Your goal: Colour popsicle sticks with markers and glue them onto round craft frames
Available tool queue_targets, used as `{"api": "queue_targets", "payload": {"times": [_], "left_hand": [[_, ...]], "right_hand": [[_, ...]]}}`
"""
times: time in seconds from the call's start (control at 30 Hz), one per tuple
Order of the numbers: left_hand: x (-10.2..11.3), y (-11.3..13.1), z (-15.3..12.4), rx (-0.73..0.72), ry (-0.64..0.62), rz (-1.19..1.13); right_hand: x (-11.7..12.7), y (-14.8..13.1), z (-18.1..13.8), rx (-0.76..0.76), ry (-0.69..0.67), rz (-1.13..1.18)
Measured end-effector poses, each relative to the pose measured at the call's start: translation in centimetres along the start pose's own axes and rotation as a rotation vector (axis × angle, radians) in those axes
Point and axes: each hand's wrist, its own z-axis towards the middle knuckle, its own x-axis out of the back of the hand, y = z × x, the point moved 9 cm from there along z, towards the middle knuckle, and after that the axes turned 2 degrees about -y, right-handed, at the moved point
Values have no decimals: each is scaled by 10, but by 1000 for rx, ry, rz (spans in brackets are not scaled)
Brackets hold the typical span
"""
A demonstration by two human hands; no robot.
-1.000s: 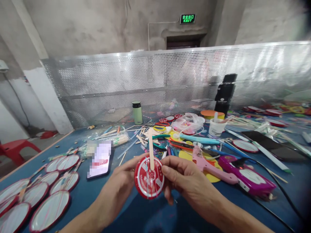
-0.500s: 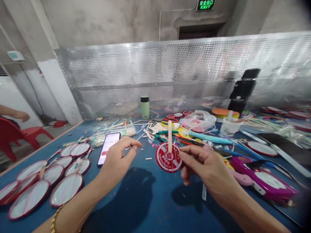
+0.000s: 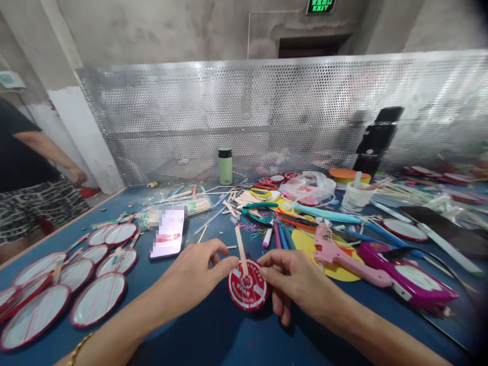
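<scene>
In front of me is a red round disc [image 3: 249, 297] with white printing and a wooden craft stick [image 3: 241, 246] lying on its face and jutting up past its rim. My right hand [image 3: 295, 279] pinches the disc's right edge between thumb and fingers. At the upper left edge, beside the stick, the thumb of my left hand [image 3: 202, 269] meets the disc, with the fingers curled close by. Part of the grip behind the disc is hidden. A pink glue gun [image 3: 341, 256] lies right of my right hand, on a yellow round piece [image 3: 305, 244].
Several round red-rimmed pieces [image 3: 98, 300] lie at left near a phone [image 3: 168, 234]. Behind are loose craft sticks [image 3: 247, 197], a green bottle [image 3: 225, 168] and a white cup [image 3: 356, 198]. A purple device [image 3: 407, 279] sits right. A person [image 3: 34, 173] stands at far left.
The disc and stick have moved left and down with my right hand, and the stick now tilts left. My left hand has come across to the disc. A person has appeared standing at left.
</scene>
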Motion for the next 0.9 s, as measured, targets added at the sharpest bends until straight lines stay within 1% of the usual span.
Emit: {"api": "queue_targets", "payload": {"times": [0.07,0.17,0.23,0.33,0.43,0.5,0.57,0.7,0.9], "left_hand": [[0,2,0,-6,-25,54],[-9,3,-2,-4,-116,90],[-14,2,-3,-3,-137,95],[-15,5,-7,-7,-110,119],[-15,9,-10,6,-71,150],[-17,11,-10,16,-72,157],[-20,14,-8,-4,-70,147],[-27,16,-5,-50,-44,193],[-33,19,-6,-70,-38,245]], "right_hand": [[-4,2,-1,-22,-28,-19],[-7,6,-2,-52,-61,-24],[-9,6,-2,-63,-76,-26],[-7,4,-2,-58,-76,-68],[-1,4,-1,-51,-41,-117],[4,8,3,-64,-18,-143],[7,14,8,-69,-19,-137],[7,21,13,-64,-29,-142],[5,19,10,-70,-29,-176]]}}
